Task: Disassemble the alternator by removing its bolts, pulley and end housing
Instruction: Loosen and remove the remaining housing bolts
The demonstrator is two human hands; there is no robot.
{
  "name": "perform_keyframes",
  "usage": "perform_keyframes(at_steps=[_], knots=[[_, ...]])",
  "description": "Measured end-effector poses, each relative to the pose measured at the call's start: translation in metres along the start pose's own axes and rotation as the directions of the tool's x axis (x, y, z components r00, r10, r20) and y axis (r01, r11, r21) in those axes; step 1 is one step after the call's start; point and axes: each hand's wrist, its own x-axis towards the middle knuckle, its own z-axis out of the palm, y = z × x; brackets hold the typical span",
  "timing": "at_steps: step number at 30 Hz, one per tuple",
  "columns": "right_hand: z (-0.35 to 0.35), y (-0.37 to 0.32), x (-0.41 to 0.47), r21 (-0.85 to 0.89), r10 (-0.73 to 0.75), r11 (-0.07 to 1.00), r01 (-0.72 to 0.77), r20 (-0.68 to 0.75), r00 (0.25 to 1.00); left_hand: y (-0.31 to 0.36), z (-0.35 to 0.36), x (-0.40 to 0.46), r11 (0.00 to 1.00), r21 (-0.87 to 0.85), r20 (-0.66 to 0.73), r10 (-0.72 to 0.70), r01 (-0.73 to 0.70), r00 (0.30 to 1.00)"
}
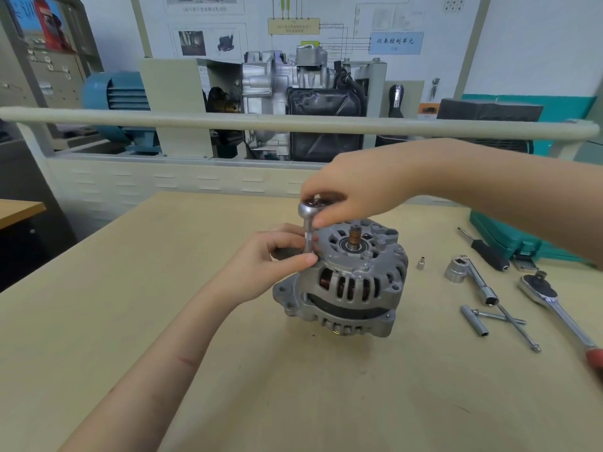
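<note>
A silver alternator stands on the wooden table with its shaft end pointing up; copper windings show through the side slots. A small ratchet with an upright extension stands on the housing's left rim. My right hand grips the ratchet's round head from above. My left hand pinches the lower part of the extension against the housing. The bolt under the tool is hidden.
To the right lie a small socket, a large socket on a bar, a T-handle and long extension, a big ratchet, a black-handled screwdriver and a teal tool case. A rail and engine display stand behind.
</note>
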Motion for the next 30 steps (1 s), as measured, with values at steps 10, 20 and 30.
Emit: perform_keyframes(at_steps=[10,20,30], knots=[[-0.002,-0.005,0.007,0.038,0.104,0.994,-0.104,0.013,0.994,0.008,0.003,-0.001,0.878,0.461,-0.123,0.204,-0.126,0.971],[0.002,0.001,-0.004,0.049,0.019,0.999,-0.018,-0.018,1.0,0.014,-0.005,0.0,0.942,0.33,-0.003,0.06,-0.056,0.998],[0.001,-0.002,-0.003,0.019,-0.01,1.0,0.011,-0.018,1.0,0.017,-0.001,0.001,0.957,0.289,0.002,0.028,-0.028,1.0]])
